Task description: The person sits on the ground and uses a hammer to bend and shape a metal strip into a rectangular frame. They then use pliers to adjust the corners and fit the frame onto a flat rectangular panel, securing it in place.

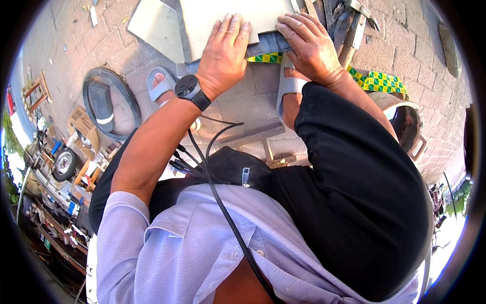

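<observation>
Head view, looking straight down: both hands rest on a pale grey metal sheet (223, 15) at the top centre of the frame, which lies over a darker grey metal piece (268, 44) on the brick paving (405, 45). Left hand (223, 53), a black watch (191, 90) on its wrist, lies flat and palm-down on the sheet's near edge, fingers straight and close together, gripping nothing. Right hand (309, 43) sits at the sheet's right near corner, fingers curled and bunched over the edge where it meets the dark piece; whether it pinches the edge or only presses on it I cannot tell. Sheet appearance: thin, flat, matte beige-grey, straight cut edges, a second similar panel (154, 28) under it toward the upper left. Handling judgement: stiff but thin, likely to flex if lifted at one corner; smooth face, so probably slippery under a flat palm; cut edges may be sharp. Best hold looks like the two near corners, thumbs on top, fingers beneath. Around it: grey sandals (162, 83) on the feet just below the sheet, a green-and-yellow chequered strip (379, 81) to the right, a hammer-like tool (354, 25) at upper right, a round dark lid (109, 104) at left.
</observation>
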Demonstrator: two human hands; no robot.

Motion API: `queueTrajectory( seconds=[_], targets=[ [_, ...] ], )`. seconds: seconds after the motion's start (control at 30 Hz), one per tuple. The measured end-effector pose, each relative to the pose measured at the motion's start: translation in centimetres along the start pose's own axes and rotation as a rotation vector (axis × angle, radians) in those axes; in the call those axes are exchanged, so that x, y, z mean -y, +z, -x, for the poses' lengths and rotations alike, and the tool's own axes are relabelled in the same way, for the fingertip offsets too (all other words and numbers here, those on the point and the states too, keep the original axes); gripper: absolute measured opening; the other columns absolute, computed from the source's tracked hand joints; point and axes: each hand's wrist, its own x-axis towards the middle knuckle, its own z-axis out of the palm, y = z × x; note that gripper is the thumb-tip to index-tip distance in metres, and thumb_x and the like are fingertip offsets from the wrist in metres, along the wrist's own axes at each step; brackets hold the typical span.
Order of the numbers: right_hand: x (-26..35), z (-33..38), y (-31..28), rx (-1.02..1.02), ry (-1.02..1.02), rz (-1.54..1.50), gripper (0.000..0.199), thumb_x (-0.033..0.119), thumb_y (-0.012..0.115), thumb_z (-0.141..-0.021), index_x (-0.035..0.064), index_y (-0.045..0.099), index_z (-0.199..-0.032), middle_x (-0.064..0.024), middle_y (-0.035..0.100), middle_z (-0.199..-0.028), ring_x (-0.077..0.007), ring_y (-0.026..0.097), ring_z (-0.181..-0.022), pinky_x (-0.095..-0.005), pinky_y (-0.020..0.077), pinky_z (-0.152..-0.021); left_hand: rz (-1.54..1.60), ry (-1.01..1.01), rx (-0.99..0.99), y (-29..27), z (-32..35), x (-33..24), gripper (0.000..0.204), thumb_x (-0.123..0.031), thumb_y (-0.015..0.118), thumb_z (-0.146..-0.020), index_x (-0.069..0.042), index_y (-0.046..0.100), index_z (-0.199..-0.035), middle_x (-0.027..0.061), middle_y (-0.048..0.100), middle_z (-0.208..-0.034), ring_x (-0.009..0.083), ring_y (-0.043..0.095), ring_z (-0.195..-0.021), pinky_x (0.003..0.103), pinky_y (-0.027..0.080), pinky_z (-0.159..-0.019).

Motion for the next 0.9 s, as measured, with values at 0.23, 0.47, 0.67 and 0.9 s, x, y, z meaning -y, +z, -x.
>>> queueTrajectory(
  seconds=[0.23,0.47,0.67,0.9],
  targets=[
    [0.5,-0.6,-0.8,-0.007,0.013,0.0,0.055,0.005,0.073,-0.072,0.0046,0.068,-0.127,-0.0093,0.064,-0.134,-0.0287,0.058,-0.13,-0.0446,0.0431,-0.115,0.024,0.021,-0.035,-1.2,-0.2,-0.1,0.069,0.001,0.066,-0.072,0.006,0.055,-0.139,0.0261,0.053,-0.147,0.042,0.048,-0.14,0.051,0.035,-0.121],
    [1.1,-1.5,-2.2,-0.001,0.037,-0.042,0.062,0.007,0.079,-0.068,0.0047,0.067,-0.128,-0.0099,0.064,-0.135,-0.0298,0.058,-0.13,-0.0442,0.0431,-0.115,0.014,0.03,-0.07,-3.0,-0.4,0.0,0.061,0.001,0.066,-0.073,0.003,0.061,-0.134,0.0236,0.059,-0.142,0.0409,0.053,-0.136,0.047,0.042,-0.116],
    [1.4,-2.3,-3.0,-0.009,0.039,-0.072,0.062,0.005,0.08,-0.069,0.0041,0.067,-0.129,-0.011,0.065,-0.134,-0.0318,0.059,-0.129,-0.0443,0.0455,-0.112,0.033,0.021,-0.089,-4.5,-0.4,0.1,0.059,-0.002,0.074,-0.073,0.0,0.064,-0.132,0.0206,0.063,-0.138,0.0389,0.057,-0.132,0.045,0.046,-0.113],
    [1.7,-2.6,-3.1,-0.011,0.045,-0.073,0.057,0.01,0.081,-0.071,0.0039,0.068,-0.126,-0.0111,0.066,-0.131,-0.0294,0.059,-0.128,-0.0439,0.044,-0.113,0.03,0.009,-0.101,-4.9,-0.3,0.2,0.058,-0.002,0.075,-0.074,-0.001,0.065,-0.131,0.0194,0.063,-0.138,0.0372,0.058,-0.131,0.043,0.047,-0.112]
  ],
)
